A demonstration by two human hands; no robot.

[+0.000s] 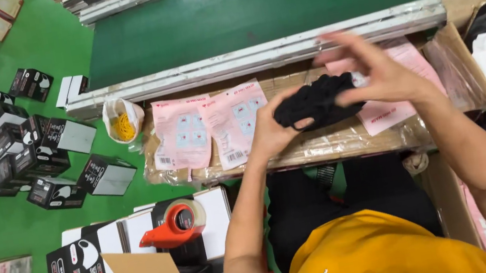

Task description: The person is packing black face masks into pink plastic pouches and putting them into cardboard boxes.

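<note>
Lower frame: yellow shirt; tape dispenser, orange, on black-and-white cartons, lower left.

Centre: left hand, fingers curled under a bundle of black cloth; right hand, thumb and fingers pinching the bundle's right end, upper fingers spread and blurred. Bundle held between both hands above the cardboard-covered bench.

Bench, left of the hands: two pink packets lying flat; bag of yellow bands at its left end.

Left floor: black boxes, scattered.

Upper frame: green conveyor belt.
</note>
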